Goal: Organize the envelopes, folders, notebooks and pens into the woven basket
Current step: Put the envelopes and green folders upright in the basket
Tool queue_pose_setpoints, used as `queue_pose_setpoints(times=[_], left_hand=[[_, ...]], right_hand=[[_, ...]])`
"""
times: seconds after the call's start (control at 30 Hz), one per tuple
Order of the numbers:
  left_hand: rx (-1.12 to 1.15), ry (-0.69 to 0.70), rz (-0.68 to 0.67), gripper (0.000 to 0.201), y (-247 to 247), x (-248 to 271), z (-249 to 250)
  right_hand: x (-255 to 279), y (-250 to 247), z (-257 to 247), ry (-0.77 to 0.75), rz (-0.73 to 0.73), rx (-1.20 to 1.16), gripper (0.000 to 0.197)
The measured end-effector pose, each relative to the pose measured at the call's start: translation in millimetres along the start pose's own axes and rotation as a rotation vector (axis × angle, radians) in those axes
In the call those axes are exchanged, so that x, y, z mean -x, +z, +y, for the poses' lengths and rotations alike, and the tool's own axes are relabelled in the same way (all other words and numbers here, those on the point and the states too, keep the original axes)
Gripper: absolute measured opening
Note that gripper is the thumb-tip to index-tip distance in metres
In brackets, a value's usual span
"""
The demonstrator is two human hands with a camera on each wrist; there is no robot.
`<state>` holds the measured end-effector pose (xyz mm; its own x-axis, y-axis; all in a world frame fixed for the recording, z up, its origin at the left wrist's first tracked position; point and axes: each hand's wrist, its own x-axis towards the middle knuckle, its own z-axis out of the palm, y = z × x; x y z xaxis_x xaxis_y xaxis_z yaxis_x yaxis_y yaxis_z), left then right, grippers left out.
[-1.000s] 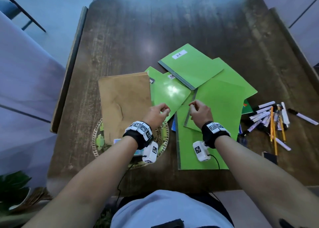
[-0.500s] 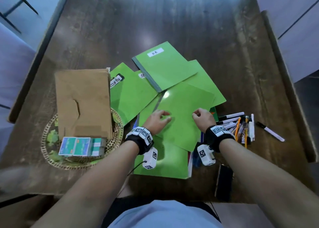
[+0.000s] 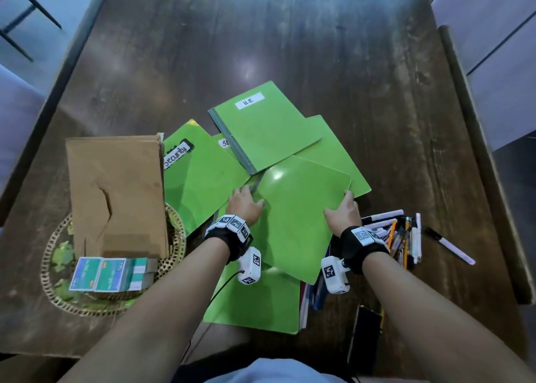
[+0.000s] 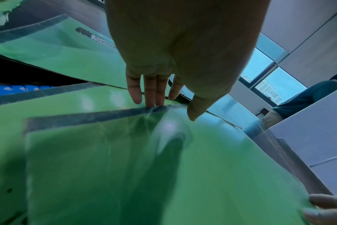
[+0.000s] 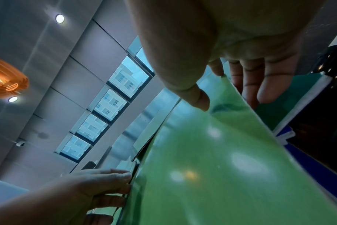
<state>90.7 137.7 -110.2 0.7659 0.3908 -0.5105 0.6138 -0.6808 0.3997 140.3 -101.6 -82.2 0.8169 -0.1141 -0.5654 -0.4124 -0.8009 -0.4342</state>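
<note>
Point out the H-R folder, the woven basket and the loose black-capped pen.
H-R folder [image 3: 269, 130]: head view, green cover below its label.
woven basket [image 3: 48, 262]: head view, left rim.
loose pen [image 3: 452, 247]: head view, mid-barrel.

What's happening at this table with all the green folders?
A person is tidying stationery into a woven basket. Both hands are on one green folder atop the pile: the left hand at its left edge, the right hand gripping its right edge, thumb on top. Brown envelopes and small boxes already sit on the basket. Pens wait at the right.
</note>
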Motion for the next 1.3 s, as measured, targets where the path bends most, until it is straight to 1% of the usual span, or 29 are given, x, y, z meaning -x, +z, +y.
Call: queue_pose_setpoints(times=[0.13,0.2,0.33,0.43,0.57,0.67,0.73,0.87,1.0,1.1,1.17,1.3], left_hand=[[0.072,0.012,-0.020,0.041,0,-6,1],[0.105,0.012,-0.065,0.034,2,-4,1],[0.137,-0.007,-0.189,0.032,8,6,-2],[0.157,0.005,-0.232,0.031,8,15,-5],[0.185,0.068,-0.281,0.042,5,30,-12],[0.278,0.064,-0.247,0.040,-2,43,-17],[0.328,0.050,-0.207,0.039,-10,51,-21],[0.408,0.041,-0.087,0.023,-36,66,-39],[0.495,0.031,0.038,0.016,-72,78,-83],[0.579,0.022,0.112,0.014,-101,82,-123],[0.629,-0.007,0.157,0.014,-121,84,-146],[0.677,-0.026,0.247,0.020,-163,81,-187]], right_hand=[[-9,-9,5,0.022,0.021,-0.065,0.076],[-11,-10,7,0.044,0.029,-0.075,0.074],[-9,-9,13,0.089,0.060,-0.138,0.066],[-3,-8,17,0.115,0.101,-0.164,0.056],[10,-6,21,0.148,0.143,-0.198,0.042],[20,-3,19,0.119,0.156,-0.238,0.036],[28,-1,11,0.076,0.145,-0.254,0.039],[47,7,-10,-0.050,0.069,-0.259,0.050],[59,27,-35,-0.231,-0.105,-0.244,0.062],[72,44,-63,-0.352,-0.200,-0.266,0.068],[85,55,-88,-0.415,-0.232,-0.288,0.073],[113,84,-137,-0.481,-0.203,-0.285,0.075]])
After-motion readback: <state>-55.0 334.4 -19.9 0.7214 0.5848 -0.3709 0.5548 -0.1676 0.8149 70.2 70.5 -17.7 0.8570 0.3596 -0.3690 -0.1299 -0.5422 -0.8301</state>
